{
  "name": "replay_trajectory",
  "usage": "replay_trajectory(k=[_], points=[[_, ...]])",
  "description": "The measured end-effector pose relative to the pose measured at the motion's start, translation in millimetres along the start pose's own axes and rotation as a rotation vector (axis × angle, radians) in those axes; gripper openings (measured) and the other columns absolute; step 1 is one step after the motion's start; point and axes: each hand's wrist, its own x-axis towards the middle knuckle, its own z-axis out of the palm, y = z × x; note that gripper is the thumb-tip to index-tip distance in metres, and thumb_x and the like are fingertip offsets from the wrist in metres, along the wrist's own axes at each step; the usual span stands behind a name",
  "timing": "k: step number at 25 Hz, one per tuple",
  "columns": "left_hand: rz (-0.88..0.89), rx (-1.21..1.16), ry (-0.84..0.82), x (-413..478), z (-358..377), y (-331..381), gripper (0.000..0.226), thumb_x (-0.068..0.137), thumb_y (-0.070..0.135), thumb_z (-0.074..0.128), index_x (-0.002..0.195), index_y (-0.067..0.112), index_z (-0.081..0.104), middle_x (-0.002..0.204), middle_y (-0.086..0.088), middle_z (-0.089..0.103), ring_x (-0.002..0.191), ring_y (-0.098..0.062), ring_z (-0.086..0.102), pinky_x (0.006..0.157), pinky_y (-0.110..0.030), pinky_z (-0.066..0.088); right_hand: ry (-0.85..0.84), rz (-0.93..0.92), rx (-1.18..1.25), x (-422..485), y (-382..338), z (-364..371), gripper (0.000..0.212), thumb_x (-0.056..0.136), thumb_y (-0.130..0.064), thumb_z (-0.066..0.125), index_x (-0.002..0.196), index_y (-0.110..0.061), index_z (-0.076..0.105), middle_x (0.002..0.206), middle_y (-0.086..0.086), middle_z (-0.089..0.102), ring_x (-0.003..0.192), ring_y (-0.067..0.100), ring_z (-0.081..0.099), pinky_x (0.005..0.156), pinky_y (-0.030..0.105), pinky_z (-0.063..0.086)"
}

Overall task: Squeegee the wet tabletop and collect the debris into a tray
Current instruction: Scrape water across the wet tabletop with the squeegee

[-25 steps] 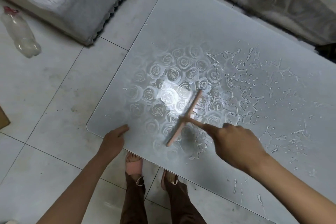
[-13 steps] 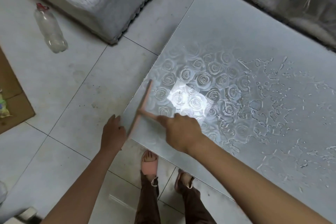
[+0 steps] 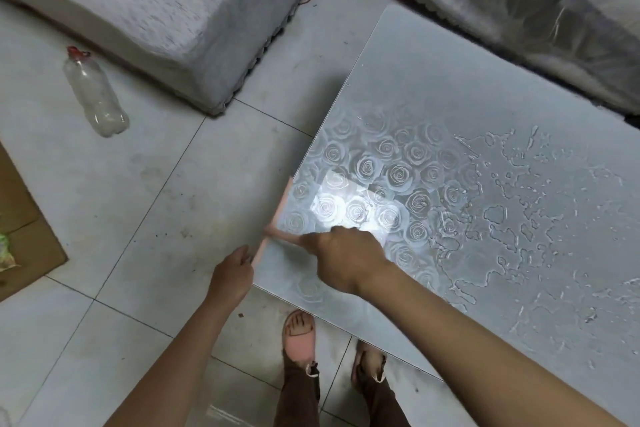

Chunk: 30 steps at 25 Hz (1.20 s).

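Observation:
A pink T-shaped squeegee (image 3: 277,218) lies with its blade along the left edge of the glass tabletop (image 3: 415,87), which has a rose pattern. My right hand (image 3: 343,256) is shut on the squeegee's handle. My left hand (image 3: 232,276) hangs just off the table's near left corner, its fingers curled against the blade's near end, holding nothing. Water streaks and puddles (image 3: 502,218) cover the table's middle and right. No tray is in view.
A plastic bottle (image 3: 95,94) lies on the tiled floor at the left. Brown cardboard (image 3: 20,218) sits at the far left edge. Covered sofas (image 3: 156,10) flank the table at the back. My feet in pink sandals (image 3: 299,336) stand under the table's near edge.
My right hand has dragged the squeegee leftwards across the wet glass to the table's left edge. My left hand has moved from the table's corner to beside the blade's near end.

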Motion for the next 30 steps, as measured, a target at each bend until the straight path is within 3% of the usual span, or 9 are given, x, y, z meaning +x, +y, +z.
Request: replay_trajectory(k=[2,4,6,9,12,17,20,24,30], points=[[0.012,0.033,-0.005,0,-5,4,0.035,0.091,0.002,0.036,0.083,0.033,0.05,0.078,0.019,0.047,0.089,-0.019,0.043,0.069,-0.021,0.037,-0.01,0.086,0.011,-8,25,-2,0.05,0.087,-0.015,0.044,0.133,-0.035,0.047,0.113,0.012,0.06,0.104,0.034,0.059,0.07,0.033,0.035],[0.036,0.046,-0.021,-3,-8,12,0.04,0.091,0.002,0.035,0.076,0.037,0.047,0.075,0.021,0.042,0.087,-0.019,0.042,0.067,-0.022,0.032,-0.017,0.171,0.011,-22,50,-10,0.045,0.089,-0.019,0.044,0.129,-0.037,0.049,0.113,0.008,0.062,0.103,0.031,0.059,0.07,0.032,0.036],[0.084,0.065,-0.034,-4,-12,20,0.037,0.091,0.0,0.035,0.092,0.026,0.061,0.09,0.016,0.052,0.098,-0.025,0.051,0.073,-0.021,0.031,0.013,0.229,-0.02,-37,58,-18,0.052,0.088,-0.017,0.041,0.133,-0.043,0.044,0.109,0.007,0.063,0.099,0.03,0.06,0.067,0.031,0.036],[0.151,0.093,-0.023,-2,-16,37,0.039,0.09,-0.002,0.036,0.113,0.014,0.064,0.11,-0.002,0.063,0.112,-0.028,0.054,0.076,-0.022,0.035,0.132,0.139,-0.023,-31,47,-21,0.066,0.086,-0.014,0.041,0.14,-0.051,0.028,0.104,0.01,0.062,0.095,0.032,0.06,0.063,0.032,0.032],[0.173,0.124,-0.021,-1,-14,55,0.045,0.09,-0.002,0.039,0.132,0.008,0.054,0.137,-0.014,0.054,0.126,-0.028,0.049,0.093,-0.023,0.036,0.111,0.071,0.011,-7,40,-12,0.051,0.087,-0.013,0.042,0.133,-0.037,0.045,0.102,0.013,0.059,0.091,0.033,0.06,0.063,0.032,0.032],[0.221,0.223,-0.077,10,-4,88,0.05,0.093,0.001,0.039,0.142,0.004,0.041,0.149,-0.012,0.039,0.138,-0.025,0.037,0.112,-0.029,0.027,0.102,0.18,0.076,-31,107,2,0.04,0.088,-0.018,0.041,0.123,-0.037,0.048,0.099,0.007,0.059,0.091,0.031,0.06,0.063,0.03,0.034],[0.227,0.315,-0.097,14,2,113,0.051,0.094,0.002,0.039,0.145,0.002,0.033,0.155,-0.013,0.028,0.142,-0.024,0.028,0.113,-0.026,0.019,0.145,0.26,0.055,-57,146,-13,0.037,0.089,-0.019,0.039,0.12,-0.034,0.052,0.096,0.006,0.061,0.088,0.031,0.061,0.061,0.031,0.034],[0.251,0.468,-0.081,23,10,154,0.055,0.096,0.007,0.039,0.149,0.003,0.023,0.158,-0.015,0.016,0.145,-0.025,0.021,0.113,-0.026,0.018,0.242,0.166,0.054,-14,172,-57,0.028,0.093,-0.024,0.042,0.118,-0.028,0.053,0.098,0.01,0.06,0.088,0.034,0.061,0.061,0.031,0.034],[0.325,0.58,-0.002,62,25,216,0.063,0.093,0.009,0.041,0.151,0.008,0.016,0.16,-0.013,0.006,0.145,-0.029,0.017,0.115,-0.034,0.023,0.186,0.096,0.103,63,211,-89,0.032,0.095,-0.029,0.045,0.126,-0.032,0.052,0.113,0.006,0.061,0.103,0.031,0.058,0.071,0.032,0.039]])
